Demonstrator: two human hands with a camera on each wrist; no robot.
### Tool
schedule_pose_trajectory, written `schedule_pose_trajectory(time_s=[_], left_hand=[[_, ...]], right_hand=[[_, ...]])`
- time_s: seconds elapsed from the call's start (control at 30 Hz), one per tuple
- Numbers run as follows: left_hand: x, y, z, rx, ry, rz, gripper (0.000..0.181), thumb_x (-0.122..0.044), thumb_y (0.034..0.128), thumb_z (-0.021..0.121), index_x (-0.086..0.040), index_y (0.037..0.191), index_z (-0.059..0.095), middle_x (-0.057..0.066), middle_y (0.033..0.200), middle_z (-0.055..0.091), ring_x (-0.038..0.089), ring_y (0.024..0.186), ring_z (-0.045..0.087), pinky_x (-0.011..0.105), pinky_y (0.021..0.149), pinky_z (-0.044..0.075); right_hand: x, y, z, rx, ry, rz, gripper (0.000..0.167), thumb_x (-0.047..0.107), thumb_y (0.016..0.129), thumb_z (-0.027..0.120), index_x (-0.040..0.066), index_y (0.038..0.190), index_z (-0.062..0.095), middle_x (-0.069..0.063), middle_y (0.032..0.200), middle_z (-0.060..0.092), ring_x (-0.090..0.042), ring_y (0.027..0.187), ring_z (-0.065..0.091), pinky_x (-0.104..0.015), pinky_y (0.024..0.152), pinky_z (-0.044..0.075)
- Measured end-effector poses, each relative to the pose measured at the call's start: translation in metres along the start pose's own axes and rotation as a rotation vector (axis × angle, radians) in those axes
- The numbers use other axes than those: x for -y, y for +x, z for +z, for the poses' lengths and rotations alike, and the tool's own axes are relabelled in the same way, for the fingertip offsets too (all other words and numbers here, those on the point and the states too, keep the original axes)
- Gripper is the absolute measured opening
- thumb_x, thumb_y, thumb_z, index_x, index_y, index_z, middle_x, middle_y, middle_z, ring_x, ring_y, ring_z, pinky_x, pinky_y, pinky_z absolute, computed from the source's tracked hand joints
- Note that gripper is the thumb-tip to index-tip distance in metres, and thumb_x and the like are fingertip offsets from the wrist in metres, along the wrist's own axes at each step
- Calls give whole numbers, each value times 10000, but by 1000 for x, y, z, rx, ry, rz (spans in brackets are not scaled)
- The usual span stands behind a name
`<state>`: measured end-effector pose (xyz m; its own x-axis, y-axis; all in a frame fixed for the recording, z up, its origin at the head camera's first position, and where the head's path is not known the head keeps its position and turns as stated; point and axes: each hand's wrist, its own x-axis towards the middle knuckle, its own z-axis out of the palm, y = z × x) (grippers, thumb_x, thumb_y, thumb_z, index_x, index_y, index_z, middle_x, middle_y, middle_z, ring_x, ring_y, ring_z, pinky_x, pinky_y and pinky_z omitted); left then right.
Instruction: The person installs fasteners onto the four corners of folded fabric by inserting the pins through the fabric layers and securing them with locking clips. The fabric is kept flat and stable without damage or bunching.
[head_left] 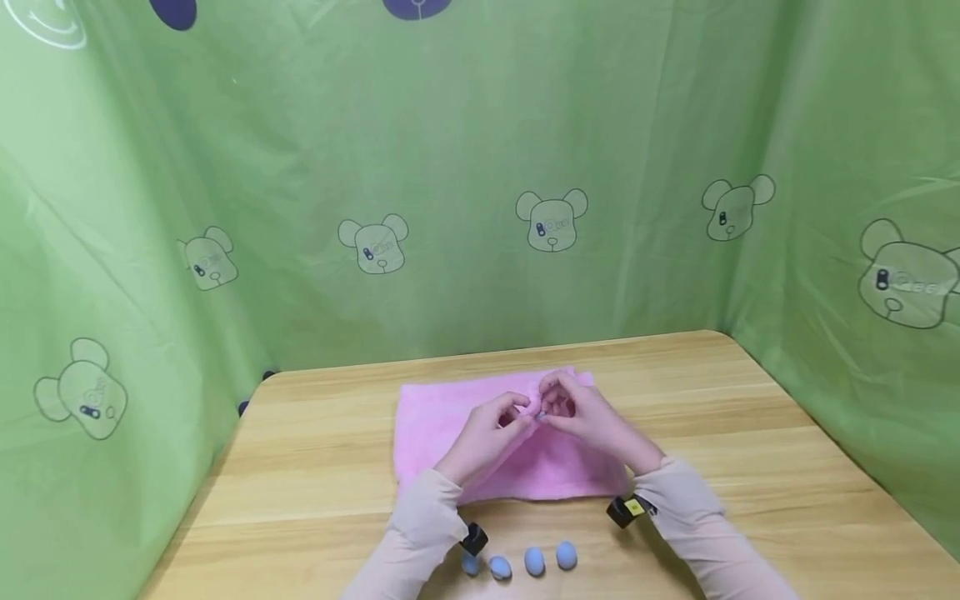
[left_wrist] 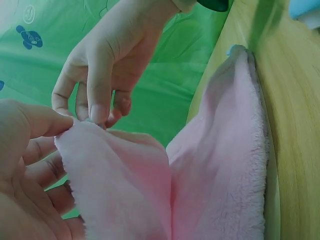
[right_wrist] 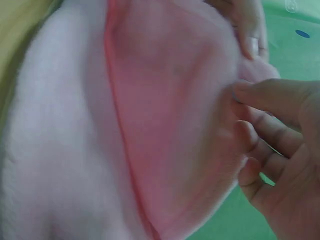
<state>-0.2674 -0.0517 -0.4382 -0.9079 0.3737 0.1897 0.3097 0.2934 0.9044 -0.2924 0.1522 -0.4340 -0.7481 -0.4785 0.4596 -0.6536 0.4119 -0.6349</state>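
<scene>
A fluffy pink cloth point(head_left: 442, 425) lies on the table, with one edge lifted near its middle. My left hand point(head_left: 491, 429) pinches that lifted edge between thumb and fingers. Close beside it, my right hand point(head_left: 588, 417) pinches the same edge. A small bluish-grey piece point(left_wrist: 94, 121) shows at the right thumb tip; its kind is mostly hidden by the fingers. In the right wrist view, the raised cloth point(right_wrist: 170, 110) hangs from both hands, a darker pink seam running down it.
Several blue egg-shaped pieces point(head_left: 534, 561) stand in a row on the wooden table point(head_left: 322, 450), nearer the body than the cloth. A light blue bit point(left_wrist: 230, 50) shows at a far cloth corner. Green curtains point(head_left: 465, 292) printed with bear heads surround the table.
</scene>
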Motion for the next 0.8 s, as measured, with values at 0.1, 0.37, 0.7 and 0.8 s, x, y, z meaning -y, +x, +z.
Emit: schedule_pose_trajectory(time_s=[0.1,0.37,0.7,0.8], left_hand=[[-3,-1,1,19,45,24,204,-266,940,628,-211,1134,659,-15,820,628,69,729,559,227,658,516],[-9,-2,4,27,177,109,238,-155,943,614,-172,1175,659,-15,782,628,12,673,528,185,602,504],[-13,-4,1,59,284,164,287,-147,940,610,-169,1225,637,-21,894,669,-5,740,546,155,658,507],[-17,-6,-3,85,369,189,313,-179,951,597,-196,1263,622,-49,932,670,-10,759,544,142,667,491]], right_hand=[[0,0,4,-33,-21,-14,534,-34,786,722,25,1280,528,-72,926,647,-93,804,569,-211,686,519],[-2,-2,11,-129,-135,-108,326,17,763,770,87,1069,682,-52,1024,687,-78,890,569,-252,778,521],[-8,0,12,-223,-226,-233,325,88,685,824,113,983,698,-121,1125,659,-318,1095,553,-565,992,379],[-9,1,12,-207,-242,-278,301,88,703,811,113,981,699,-32,996,707,-240,995,625,-519,974,410]])
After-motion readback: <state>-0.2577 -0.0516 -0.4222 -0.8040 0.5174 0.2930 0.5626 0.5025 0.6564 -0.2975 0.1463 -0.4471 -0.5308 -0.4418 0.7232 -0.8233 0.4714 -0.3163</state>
